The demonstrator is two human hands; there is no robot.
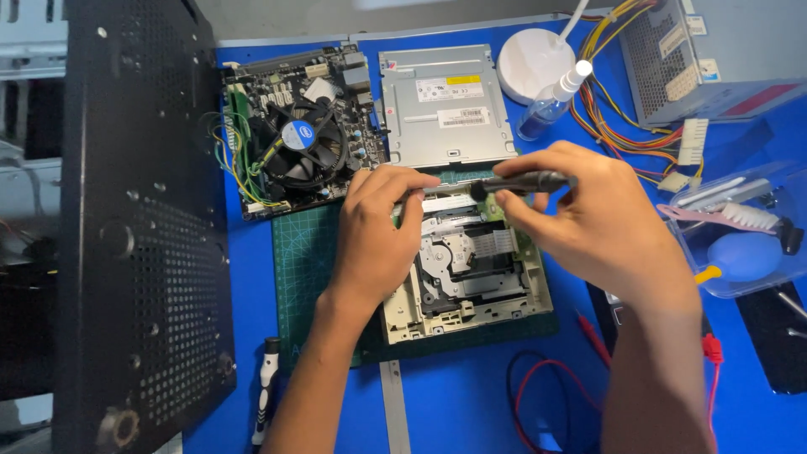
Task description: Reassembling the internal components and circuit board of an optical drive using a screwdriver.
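Optical drive (471, 277), cover off, mechanism and flat ribbon cable exposed, sits on the green cutting mat (307, 261) near the middle of the blue table (471, 403), toward its front edge

Left to right:
- black perforated case panel (143, 227) lies over the table's left edge
- small black-and-white screwdriver (266, 391) on the table near the front edge, just beside the mat's front-left corner
- motherboard (294, 126) with round cooler fan at the back of the table, overlapping the mat's back-left corner
- left hand (378, 235) rests on the drive's left side, fingers curled down onto its back-left edge; whether they pinch anything, cannot tell
- metal drive cover (445, 105) lies flat behind the drive, just right of the motherboard
- right hand (588, 223) closed around a black screwdriver (521, 182), held roughly level over the drive's back edge, tip pointing left toward the left hand's fingertips
- white round base (534, 63) and clear spray bottle (551, 101) at the back of the table, right of the cover
- red probe leads (538, 395) on the table near the front edge, right of the drive
- power supply (714, 55) with its bundle of coloured wires at the back-right corner
- clear plastic tray (756, 227) at the right edge holding a brush and a blue air blower (744, 256)
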